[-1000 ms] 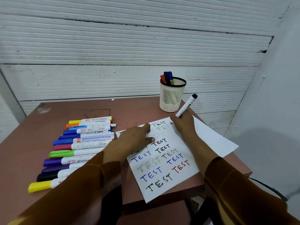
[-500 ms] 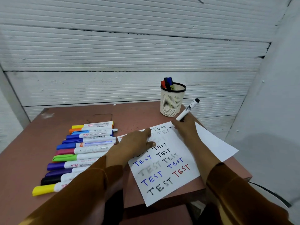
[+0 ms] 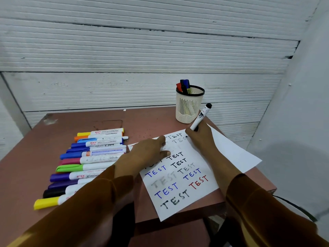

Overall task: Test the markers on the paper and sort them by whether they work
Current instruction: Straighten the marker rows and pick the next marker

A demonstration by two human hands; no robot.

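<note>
A white sheet of paper (image 3: 195, 193) lies on the reddish table, covered with the word TEST in black, blue, grey and red. My right hand (image 3: 201, 138) grips a white marker with a black end (image 3: 201, 116), its tip down at the paper's top edge. My left hand (image 3: 147, 154) rests flat on the paper's left part with fingers spread. A row of several capped markers (image 3: 85, 163) lies to the left, in yellow, orange, blue, pink, green, purple and black.
A cream mesh pen cup (image 3: 188, 107) with red, black and blue markers stands at the table's back right. A second white sheet (image 3: 236, 154) lies under the first, reaching the right edge. A white ribbed wall (image 3: 142, 59) stands behind the reddish table (image 3: 26, 154).
The camera has shifted a little. My right hand with the marker stays at the paper's top, moving slightly; my left hand keeps pressing on the paper.
</note>
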